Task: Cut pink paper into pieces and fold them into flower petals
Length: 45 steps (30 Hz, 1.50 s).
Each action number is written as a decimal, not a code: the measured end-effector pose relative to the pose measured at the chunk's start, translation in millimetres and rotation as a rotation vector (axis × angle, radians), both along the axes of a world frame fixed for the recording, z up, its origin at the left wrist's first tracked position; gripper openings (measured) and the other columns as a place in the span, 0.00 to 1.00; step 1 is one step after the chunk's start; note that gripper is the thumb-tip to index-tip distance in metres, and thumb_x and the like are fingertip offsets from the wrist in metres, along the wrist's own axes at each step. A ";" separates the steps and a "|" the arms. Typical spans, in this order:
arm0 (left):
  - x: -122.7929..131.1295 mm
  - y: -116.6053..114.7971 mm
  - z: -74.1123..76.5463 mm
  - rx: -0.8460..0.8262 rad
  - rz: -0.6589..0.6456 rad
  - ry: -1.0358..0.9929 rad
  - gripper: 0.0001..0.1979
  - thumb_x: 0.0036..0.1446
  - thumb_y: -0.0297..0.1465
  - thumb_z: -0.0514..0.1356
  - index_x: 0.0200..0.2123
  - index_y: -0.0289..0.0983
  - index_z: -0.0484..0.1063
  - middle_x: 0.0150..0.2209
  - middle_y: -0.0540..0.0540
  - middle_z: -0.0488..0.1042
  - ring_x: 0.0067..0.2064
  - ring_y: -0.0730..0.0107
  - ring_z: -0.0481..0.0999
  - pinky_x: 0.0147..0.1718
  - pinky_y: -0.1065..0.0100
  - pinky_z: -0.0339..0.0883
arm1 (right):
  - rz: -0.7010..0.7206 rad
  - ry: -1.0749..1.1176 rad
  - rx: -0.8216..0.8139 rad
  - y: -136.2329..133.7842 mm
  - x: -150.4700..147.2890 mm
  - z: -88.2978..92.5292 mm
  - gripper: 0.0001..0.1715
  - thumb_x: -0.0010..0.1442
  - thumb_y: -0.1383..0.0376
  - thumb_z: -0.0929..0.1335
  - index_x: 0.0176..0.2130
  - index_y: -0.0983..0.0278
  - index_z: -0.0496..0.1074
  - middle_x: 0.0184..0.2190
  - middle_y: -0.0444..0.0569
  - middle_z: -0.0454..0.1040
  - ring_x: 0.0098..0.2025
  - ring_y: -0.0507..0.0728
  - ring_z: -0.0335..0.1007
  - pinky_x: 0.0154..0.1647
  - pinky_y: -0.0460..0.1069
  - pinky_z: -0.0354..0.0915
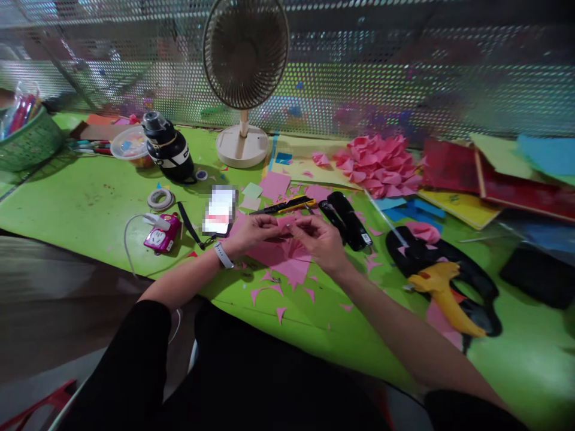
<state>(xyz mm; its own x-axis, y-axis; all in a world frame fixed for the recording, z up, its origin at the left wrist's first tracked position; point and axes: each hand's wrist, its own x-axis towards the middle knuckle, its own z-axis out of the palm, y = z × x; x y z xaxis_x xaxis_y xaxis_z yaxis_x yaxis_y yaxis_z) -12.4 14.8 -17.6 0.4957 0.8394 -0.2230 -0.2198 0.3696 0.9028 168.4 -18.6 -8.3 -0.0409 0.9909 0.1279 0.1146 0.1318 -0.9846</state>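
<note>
Between both hands, over the middle of the green table, is a small piece of pink paper [284,222]. My left hand [254,232] pinches its left side, with a pale watch band on the wrist. From the right, the fingertips of my right hand [321,240] close on the same paper. Below them lie pink paper sheets [287,261] with small pink scraps [281,313] around. A yellow-and-black utility knife [290,205] rests just behind the hands, and a black stapler [347,220] lies right of it.
A phone [219,209], a tape roll [160,199] and a pink power adapter [160,233] are at left. Behind stand a black bottle [168,149] and a fan [242,146]. Folded pink paper petals [381,164] are heaped at back right, a yellow glue gun [447,296] in front.
</note>
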 end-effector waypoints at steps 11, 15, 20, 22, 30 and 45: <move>-1.6 -5.2 6.0 0.001 -0.080 -0.048 0.20 0.45 0.39 0.74 0.37 0.32 0.77 0.38 0.45 0.80 0.39 0.70 0.81 0.45 0.66 0.73 | -0.089 -0.040 0.032 2.5 2.9 -3.2 0.20 0.54 0.48 0.74 0.32 0.61 0.72 0.28 0.46 0.76 0.31 0.55 0.74 0.35 0.51 0.72; -1.4 -8.2 9.4 -0.003 -0.078 -0.038 0.20 0.47 0.39 0.73 0.38 0.31 0.78 0.38 0.43 0.80 0.40 0.70 0.81 0.44 0.68 0.73 | -0.087 -0.055 0.034 0.3 1.3 -0.6 0.19 0.55 0.49 0.73 0.32 0.61 0.72 0.27 0.46 0.76 0.29 0.55 0.74 0.32 0.51 0.72; 0.3 -11.8 11.1 0.026 -0.061 -0.021 0.24 0.48 0.44 0.71 0.42 0.31 0.78 0.39 0.41 0.81 0.40 0.69 0.81 0.47 0.65 0.73 | -0.066 -0.058 0.039 -2.0 1.2 1.3 0.19 0.55 0.48 0.73 0.33 0.61 0.72 0.30 0.47 0.77 0.31 0.56 0.76 0.34 0.52 0.74; 1.1 -11.7 10.7 0.028 -0.057 -0.003 0.24 0.48 0.44 0.71 0.41 0.32 0.79 0.38 0.41 0.81 0.40 0.69 0.81 0.48 0.64 0.73 | -0.058 -0.055 0.031 -1.8 1.8 0.3 0.20 0.55 0.47 0.73 0.33 0.60 0.72 0.30 0.47 0.77 0.32 0.57 0.76 0.34 0.53 0.74; 2.6 -6.3 2.5 0.024 -0.028 -0.010 0.21 0.46 0.44 0.71 0.37 0.34 0.79 0.37 0.44 0.81 0.39 0.69 0.82 0.46 0.66 0.74 | 0.001 -0.016 0.001 4.1 2.4 -2.6 0.20 0.55 0.47 0.73 0.34 0.60 0.71 0.30 0.47 0.78 0.32 0.58 0.77 0.37 0.54 0.74; -1.0 -6.8 4.9 -0.058 -0.200 -0.017 0.19 0.47 0.41 0.73 0.33 0.31 0.76 0.30 0.46 0.79 0.31 0.76 0.79 0.37 0.71 0.73 | 0.171 -0.234 0.011 3.7 17.1 6.1 0.24 0.63 0.46 0.66 0.27 0.60 0.65 0.21 0.41 0.63 0.24 0.52 0.59 0.26 0.49 0.58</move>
<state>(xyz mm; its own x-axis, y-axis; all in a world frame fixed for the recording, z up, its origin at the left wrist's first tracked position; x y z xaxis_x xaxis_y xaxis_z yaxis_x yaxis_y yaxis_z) -13.3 8.1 -12.7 0.6552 0.7099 -0.2583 -0.1516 0.4585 0.8756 185.5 -14.9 -2.2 -0.2373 0.9656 0.1061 0.3136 0.1795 -0.9324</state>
